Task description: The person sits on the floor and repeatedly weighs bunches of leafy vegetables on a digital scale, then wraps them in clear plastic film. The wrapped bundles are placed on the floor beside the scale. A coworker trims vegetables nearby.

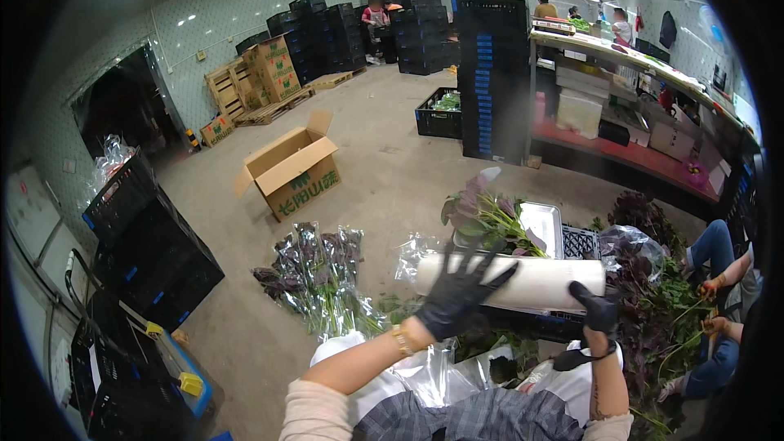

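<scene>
A thick white roll point(533, 282), its exact material unclear, lies crosswise in front of me above a black crate point(533, 321). My left hand point(456, 297), in a black glove, is spread over the roll's left part; blur hides whether it touches. My right hand point(594, 309), also black-gloved, grips the roll's right end with the thumb in front; its other fingers are partly hidden. Just beyond the roll, a bunch of purple-green leafy stems point(499, 214) rests on a metal tray point(554, 229). Clear plastic bags point(429, 370) lie across my lap.
Bagged leafy bunches point(318, 275) lie on the floor to the left. Loose greens point(649, 294) are heaped at right, where another person's hands point(713, 306) hold stems. An open cardboard box point(300, 165), stacked black crates point(493, 79) and a hand truck point(86, 294) stand around.
</scene>
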Tool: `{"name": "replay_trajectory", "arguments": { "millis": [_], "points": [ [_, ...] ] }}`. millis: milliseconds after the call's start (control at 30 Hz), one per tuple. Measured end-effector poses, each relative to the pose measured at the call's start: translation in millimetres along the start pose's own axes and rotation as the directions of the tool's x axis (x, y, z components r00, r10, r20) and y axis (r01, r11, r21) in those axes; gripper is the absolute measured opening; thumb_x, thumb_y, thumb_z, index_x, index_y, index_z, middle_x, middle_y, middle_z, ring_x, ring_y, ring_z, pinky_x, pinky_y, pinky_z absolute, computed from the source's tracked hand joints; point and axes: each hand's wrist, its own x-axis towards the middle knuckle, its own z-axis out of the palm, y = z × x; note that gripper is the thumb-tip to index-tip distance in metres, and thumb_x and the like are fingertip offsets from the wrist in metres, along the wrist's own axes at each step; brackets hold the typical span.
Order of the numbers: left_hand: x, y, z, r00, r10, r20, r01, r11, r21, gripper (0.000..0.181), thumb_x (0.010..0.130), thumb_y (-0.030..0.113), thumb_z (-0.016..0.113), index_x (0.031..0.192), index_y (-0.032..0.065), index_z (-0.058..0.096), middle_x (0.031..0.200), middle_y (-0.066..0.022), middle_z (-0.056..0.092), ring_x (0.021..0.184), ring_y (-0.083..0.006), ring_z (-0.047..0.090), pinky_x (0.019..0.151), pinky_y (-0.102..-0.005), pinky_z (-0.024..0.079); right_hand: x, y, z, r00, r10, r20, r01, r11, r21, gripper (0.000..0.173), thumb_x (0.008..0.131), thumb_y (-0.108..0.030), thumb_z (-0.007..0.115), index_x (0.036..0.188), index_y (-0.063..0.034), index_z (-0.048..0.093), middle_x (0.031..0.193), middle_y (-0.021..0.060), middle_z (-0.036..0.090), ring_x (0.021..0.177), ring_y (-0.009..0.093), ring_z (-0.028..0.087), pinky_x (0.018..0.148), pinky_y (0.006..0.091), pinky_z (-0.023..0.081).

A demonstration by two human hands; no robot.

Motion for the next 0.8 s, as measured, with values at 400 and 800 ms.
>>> {"name": "replay_trajectory", "arguments": {
  "millis": [400, 800],
  "points": [
    [-3.8, -2.2, 8.2, 0.984, -0.122, 0.128, 0.126, 0.992, -0.021, 0.097, 0.057, 0.054, 0.069, 0.136, 0.0157, 0.026, 0.140, -0.0152, 0.024, 0.131, -0.0341, 0.015, 0.099, -0.0629, 0.004, 9.1, 7.6, -6.7, 0.986, 0.027, 0.166, -0.018, 0.998, -0.057, 0.030, 0.068, -0.002, 0.068, 0.096, 0.0035, 0.059, 0.083, 0.0089, 0.064, 0.070, 0.018, 0.062, 0.066, 0.0295, 0.050],
    [-22.5, -15.1, 25.0, 0.981, -0.192, -0.001, 0.192, 0.978, 0.081, 0.083, 0.061, 0.040, 0.069, 0.134, 0.0223, 0.032, 0.137, -0.0131, 0.026, 0.128, -0.0326, 0.021, 0.101, -0.0579, 0.013, 11.1, 36.1, -15.8, 0.992, -0.094, 0.085, 0.052, 0.911, 0.409, 0.028, 0.075, -0.004, 0.062, 0.102, 0.0037, 0.058, 0.096, 0.0125, 0.062, 0.087, 0.025, 0.059, 0.076, 0.0361, 0.046]
  ]
}}
